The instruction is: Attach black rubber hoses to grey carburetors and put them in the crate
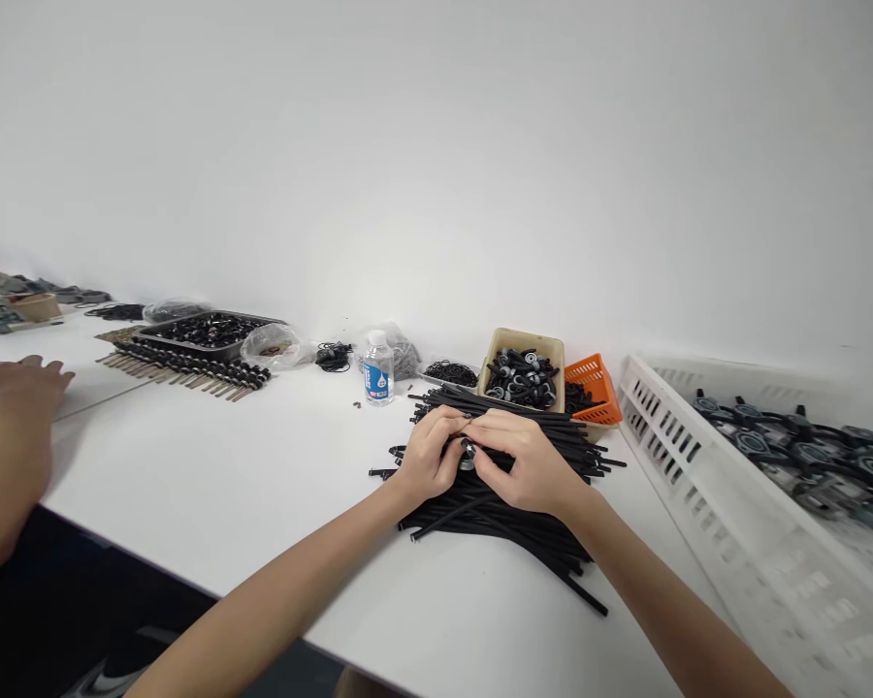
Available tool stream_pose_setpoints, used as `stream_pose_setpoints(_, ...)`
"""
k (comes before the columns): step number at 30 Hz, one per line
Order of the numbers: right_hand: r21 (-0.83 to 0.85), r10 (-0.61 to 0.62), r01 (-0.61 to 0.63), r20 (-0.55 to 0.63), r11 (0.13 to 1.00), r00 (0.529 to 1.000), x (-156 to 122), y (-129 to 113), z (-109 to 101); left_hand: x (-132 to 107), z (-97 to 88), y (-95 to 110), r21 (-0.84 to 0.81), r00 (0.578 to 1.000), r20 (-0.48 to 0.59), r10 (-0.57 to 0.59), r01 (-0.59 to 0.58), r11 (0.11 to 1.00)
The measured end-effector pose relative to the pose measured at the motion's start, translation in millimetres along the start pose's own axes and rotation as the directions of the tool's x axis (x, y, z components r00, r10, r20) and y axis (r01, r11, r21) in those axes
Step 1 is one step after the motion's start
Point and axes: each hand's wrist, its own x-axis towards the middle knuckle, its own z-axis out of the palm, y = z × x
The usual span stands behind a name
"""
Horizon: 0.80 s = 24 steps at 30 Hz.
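Working from afar through the head camera, I have both forearms reaching up over the white table (262, 475), with the left hand (426, 454) and right hand (528, 460) meeting just above a heap of black tubes (495, 528). The fingertips of both hands are brought together, clamped on a small black-and-grey part (467, 454); it sits in the gap between the two thumbs and the forefingers, its grey ring showing on the lower side, though the fingers hide much of it from me. I cannot tell whether the hands also touch the tubes. To the right of the heap runs a white slatted crate (662, 427) holding grey-ringed assemblies (815, 451). Off to the left, a co-worker's hand (33, 386) lies over the table, well apart from mine. Beyond the heap stand a clear bottle (378, 373) with a blue label, a cream bin (528, 336) of black and grey pieces, and, just beside that bin, an orange basket (606, 390). Farther left is a dark tray (269, 321) of small parts, then the pale wall (436, 165).
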Motion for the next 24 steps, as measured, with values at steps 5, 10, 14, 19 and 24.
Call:
stream_pose_setpoints(5,-0.009,0.006,-0.006,0.008,1.000,1.000,0.3,1.2,0.2,-0.6,0.1,0.0,-0.001,1.000,-0.002,-0.011,0.011,1.000)
stream_pose_setpoints(10,-0.023,-0.004,0.004,0.006,1.000,1.000,0.3,1.0,1.2,-1.1,0.4,-0.4,-0.001,1.000,-0.005,-0.017,0.017,1.000)
stream_pose_setpoints(14,-0.030,-0.012,0.011,-0.006,0.999,1.000,0.3,0.8,1.7,-0.6,0.3,0.0,-0.012,1.000,-0.010,-0.023,0.023,1.000)
stream_pose_setpoints(19,-0.038,-0.005,0.004,-0.008,0.999,1.000,1.3,1.4,1.3,1.0,-0.6,1.5,-0.021,1.000,-0.013,-0.027,0.027,0.999)
stream_pose_setpoints(24,-0.013,0.000,0.000,-0.009,1.000,1.000,2.5,-0.2,1.1,2.2,-1.0,3.1,-0.008,1.000,-0.016,-0.019,0.019,1.000)
